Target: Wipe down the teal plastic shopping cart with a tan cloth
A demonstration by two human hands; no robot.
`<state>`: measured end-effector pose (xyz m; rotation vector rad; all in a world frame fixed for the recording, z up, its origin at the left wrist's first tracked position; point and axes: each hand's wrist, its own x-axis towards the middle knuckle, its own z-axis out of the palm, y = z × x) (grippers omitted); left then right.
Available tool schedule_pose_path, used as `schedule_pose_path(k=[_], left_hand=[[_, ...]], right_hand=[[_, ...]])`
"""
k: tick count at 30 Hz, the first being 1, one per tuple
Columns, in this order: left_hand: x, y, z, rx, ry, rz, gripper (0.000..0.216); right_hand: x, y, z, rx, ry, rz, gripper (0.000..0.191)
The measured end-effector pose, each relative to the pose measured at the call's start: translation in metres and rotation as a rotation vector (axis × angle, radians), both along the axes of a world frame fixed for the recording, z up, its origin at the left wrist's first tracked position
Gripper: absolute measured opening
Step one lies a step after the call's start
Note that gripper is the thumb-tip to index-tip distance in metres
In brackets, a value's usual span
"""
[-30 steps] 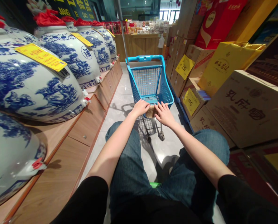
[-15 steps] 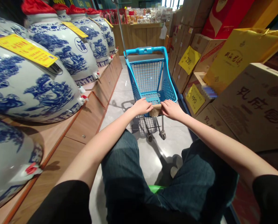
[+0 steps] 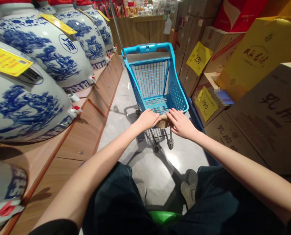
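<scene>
A small blue shopping cart stands in the aisle ahead of me, its basket bare. Between my hands, at the cart's near edge, is a small tan-brown object that I cannot identify. My left hand curls around its left side. My right hand rests on its right side with fingers laid over it. Both arms reach forward over my knees in blue jeans.
Large blue-and-white ceramic jars with yellow tags line a wooden shelf on the left. Stacked cardboard boxes with yellow price signs fill the right. A green stool shows under me. Grey tiled floor runs ahead.
The view has tipped downward and my shoes now show. The cart sits slightly lower and closer in view. Both hands stay on the brown object at the cart's edge.
</scene>
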<state>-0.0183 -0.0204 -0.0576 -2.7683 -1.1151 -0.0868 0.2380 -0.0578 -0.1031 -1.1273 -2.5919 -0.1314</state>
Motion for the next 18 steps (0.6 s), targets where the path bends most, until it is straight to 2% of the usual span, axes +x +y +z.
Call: schedule_pose_path(k=[7, 12, 15, 18], left_hand=[[-0.015, -0.005, -0.012, 0.009, -0.246, -0.007, 0.041], [-0.023, -0.008, -0.018, 0.005, -0.257, -0.026, 0.046], [-0.02, -0.007, -0.012, -0.05, -0.28, -0.032, 0.051], [-0.017, -0.007, -0.004, -0.094, -0.268, -0.037, 0.053]], right_hand=[[0.027, 0.01, 0.002, 0.013, 0.016, -0.108, 0.072], [0.009, -0.003, -0.003, 0.032, 0.055, -0.18, 0.077], [-0.005, -0.01, -0.003, 0.017, 0.036, -0.094, 0.078], [-0.004, -0.008, 0.002, -0.007, -0.002, 0.003, 0.076]])
